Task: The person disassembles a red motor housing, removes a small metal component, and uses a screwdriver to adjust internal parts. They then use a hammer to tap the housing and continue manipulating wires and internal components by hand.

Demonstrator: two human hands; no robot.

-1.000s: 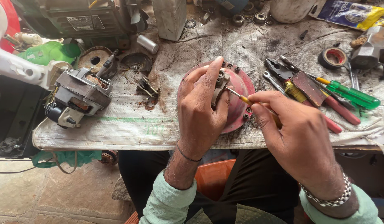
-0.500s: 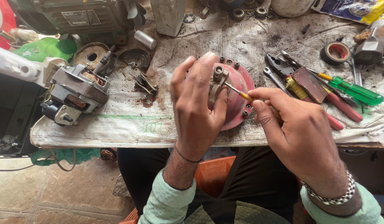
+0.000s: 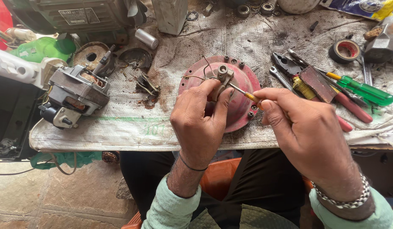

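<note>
A round red metal motor cover lies near the bench's front edge, with a small grey fitting and thin wires at its centre. My left hand rests on the cover, thumb and fingers pinching the fitting from below. My right hand grips a small yellow-handled screwdriver; its tip touches the fitting from the right.
A grey electric motor sits at the left. Pliers, a spanner, a green-handled screwdriver and red-handled tools lie at the right, with a tape roll behind. Rusty parts, bearings and a white block crowd the back. The bench edge is in front.
My left hand has slid down off the cover's centre, uncovering the fitting and wires. The screwdriver stays at the fitting. The view has shifted slightly.
</note>
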